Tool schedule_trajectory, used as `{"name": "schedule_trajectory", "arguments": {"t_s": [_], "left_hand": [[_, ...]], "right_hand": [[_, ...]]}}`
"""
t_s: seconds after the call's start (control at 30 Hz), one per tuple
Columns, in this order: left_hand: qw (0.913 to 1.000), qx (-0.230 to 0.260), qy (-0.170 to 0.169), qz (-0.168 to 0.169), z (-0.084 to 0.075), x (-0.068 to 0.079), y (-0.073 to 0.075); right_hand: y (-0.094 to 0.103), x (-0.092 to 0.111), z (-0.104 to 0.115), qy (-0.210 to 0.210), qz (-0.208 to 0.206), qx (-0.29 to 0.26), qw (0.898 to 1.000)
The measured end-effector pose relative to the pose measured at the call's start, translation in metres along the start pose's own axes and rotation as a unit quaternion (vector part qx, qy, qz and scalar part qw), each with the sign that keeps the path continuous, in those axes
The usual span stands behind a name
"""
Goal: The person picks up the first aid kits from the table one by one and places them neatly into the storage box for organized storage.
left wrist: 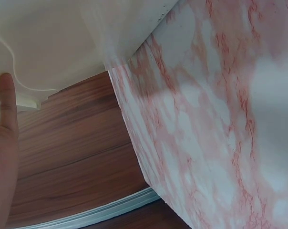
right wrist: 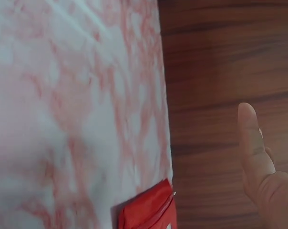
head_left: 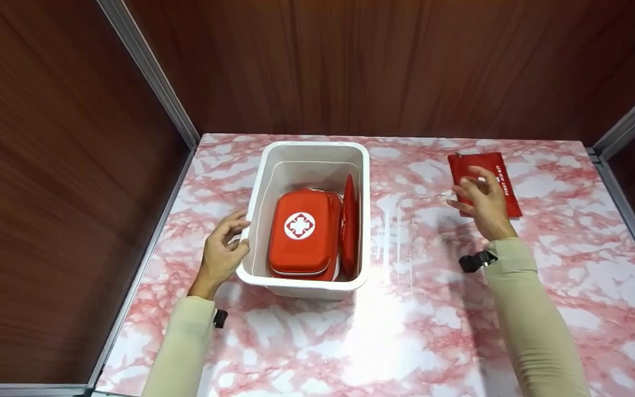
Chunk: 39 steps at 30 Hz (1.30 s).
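A white plastic bin [head_left: 309, 287] holds a red first aid case [head_left: 301, 251] with a white cross on its lid. More red shows beneath that case, and a thin red pouch [head_left: 350, 226] stands upright along the bin's right wall. My left hand [head_left: 224, 245] is at the bin's left rim, fingertips right at its edge; the left wrist view has a straight digit against the bin's outer side. Over a flat red first aid kit pouch [head_left: 510, 207], on the right of the table, hovers my right hand [head_left: 483, 204], its fingers spread and loosely bent, holding nothing.
The table [head_left: 405, 331] has a pink and white marbled top with a bright glare patch before the bin. Dark wood panels [head_left: 378, 66] rise behind it and on both sides, with metal strips [head_left: 152, 71] at the corners.
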State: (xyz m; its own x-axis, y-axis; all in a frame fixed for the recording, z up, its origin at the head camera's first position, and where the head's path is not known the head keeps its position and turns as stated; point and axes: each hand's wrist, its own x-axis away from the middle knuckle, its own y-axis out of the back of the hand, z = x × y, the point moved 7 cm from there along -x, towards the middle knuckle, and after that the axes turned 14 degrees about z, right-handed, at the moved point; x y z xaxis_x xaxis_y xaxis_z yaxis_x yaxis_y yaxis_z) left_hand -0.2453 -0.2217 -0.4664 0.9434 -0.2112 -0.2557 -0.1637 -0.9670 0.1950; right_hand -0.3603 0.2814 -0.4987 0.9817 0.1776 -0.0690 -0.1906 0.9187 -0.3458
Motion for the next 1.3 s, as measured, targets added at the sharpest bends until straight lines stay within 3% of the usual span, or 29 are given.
{"name": "schedule_trajectory", "arguments": {"t_s": [0.1, 0.3, 0.43, 0.67, 1.3], "left_hand": [[1.0, -0.001, -0.008, -0.001, -0.011, 0.001, -0.002], [0.9999, -0.001, -0.013, -0.003, -0.012, 0.002, -0.001], [1.0, 0.004, -0.003, -0.004, -0.009, 0.003, -0.001], [0.9999, 0.003, -0.013, -0.007, 0.022, 0.0, 0.007], [0.9999, 0.002, -0.015, 0.002, 0.021, -0.001, 0.005]], "right_hand": [[0.009, 0.001, -0.001, -0.009, -0.011, -0.006, 1.0], [0.027, 0.002, -0.006, -0.024, -0.036, -0.038, 0.998], [0.036, 0.004, -0.008, -0.032, -0.045, -0.047, 0.997], [0.05, 0.005, -0.006, -0.046, -0.071, -0.034, 0.996], [0.09, 0.012, -0.006, -0.057, -0.143, -0.006, 0.988]]}}
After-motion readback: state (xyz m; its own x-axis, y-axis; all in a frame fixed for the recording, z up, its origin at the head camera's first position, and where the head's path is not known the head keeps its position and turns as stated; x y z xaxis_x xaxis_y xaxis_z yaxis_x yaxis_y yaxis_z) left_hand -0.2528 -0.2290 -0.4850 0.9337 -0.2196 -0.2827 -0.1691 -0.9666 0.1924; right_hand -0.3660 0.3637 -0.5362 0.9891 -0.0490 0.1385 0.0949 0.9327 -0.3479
